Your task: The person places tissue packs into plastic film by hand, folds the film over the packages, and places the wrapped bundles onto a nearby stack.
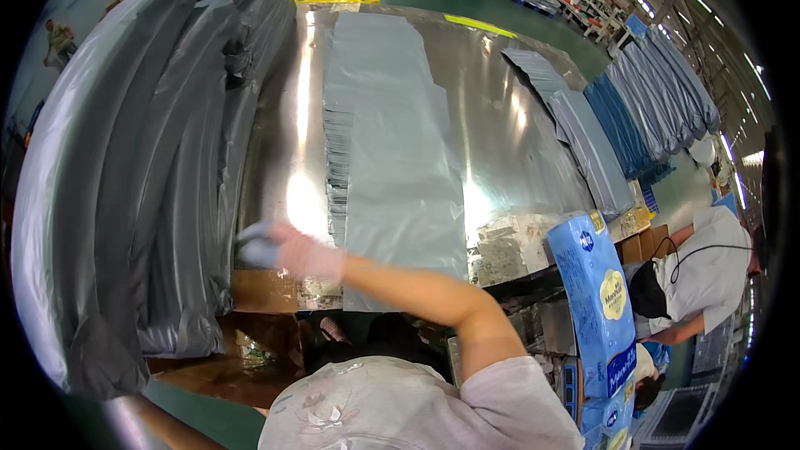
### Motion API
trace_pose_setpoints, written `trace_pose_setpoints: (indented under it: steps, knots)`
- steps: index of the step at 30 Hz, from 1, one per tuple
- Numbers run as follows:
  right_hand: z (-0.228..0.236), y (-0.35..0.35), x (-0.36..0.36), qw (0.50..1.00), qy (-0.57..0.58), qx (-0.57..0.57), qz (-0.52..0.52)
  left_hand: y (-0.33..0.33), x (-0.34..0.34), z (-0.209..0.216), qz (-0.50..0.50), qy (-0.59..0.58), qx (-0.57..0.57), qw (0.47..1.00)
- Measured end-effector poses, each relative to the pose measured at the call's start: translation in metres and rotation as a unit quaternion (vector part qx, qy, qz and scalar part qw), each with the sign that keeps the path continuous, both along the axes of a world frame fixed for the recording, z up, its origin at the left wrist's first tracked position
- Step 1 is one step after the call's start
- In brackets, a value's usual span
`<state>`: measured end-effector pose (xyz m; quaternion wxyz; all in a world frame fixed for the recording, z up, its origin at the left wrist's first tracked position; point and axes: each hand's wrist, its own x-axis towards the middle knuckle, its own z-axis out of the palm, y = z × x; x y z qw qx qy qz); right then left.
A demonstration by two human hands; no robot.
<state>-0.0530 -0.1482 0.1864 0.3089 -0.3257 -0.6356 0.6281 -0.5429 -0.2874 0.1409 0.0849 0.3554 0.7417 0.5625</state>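
My right arm crosses in front of me to the left. Its hand [304, 254], in a pale pinkish glove with blue-grey at the fingers, is smeared by motion over the table's near left part. Whether it holds anything is not clear. Beside it lies a long row of overlapping flat grey plastic bags [396, 158], running from the near edge to the far end. Tall grey plastic-wrapped bundles [179, 175] stand just left of the hand. My left forearm [171, 427] shows at the lower left, and the left hand cannot be made out.
The shiny metal table [487, 125] carries another stack of grey bags [587, 146] along its right side. Blue paper packs [587, 300] stand at the right, near a co-worker in a light shirt [700, 271]. A brown carton [233, 367] sits below the near left edge.
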Motion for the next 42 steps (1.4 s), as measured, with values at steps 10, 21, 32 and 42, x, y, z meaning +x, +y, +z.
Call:
trace_pose_setpoints:
  steps: [10,21,32,42]
  knots:
    - [-0.267,0.138,0.431,0.688,-0.544,-0.139,-0.460,-0.013,0.414,-0.080,-0.401,-0.077,-0.257,0.876]
    - [-0.130,0.312,0.446,0.816,-0.200,0.118,-0.530,0.292,0.706,-0.164,-0.506,0.458,-0.335,0.649]
    - [-0.052,0.201,0.619,0.723,-0.380,0.193,-0.544,0.478,0.711,-0.170,-0.356,0.614,-0.260,0.655]
    - [-0.156,-0.357,0.843,0.444,-0.520,-0.354,-0.638,0.492,0.720,-0.145,-0.392,0.616,-0.343,0.591]
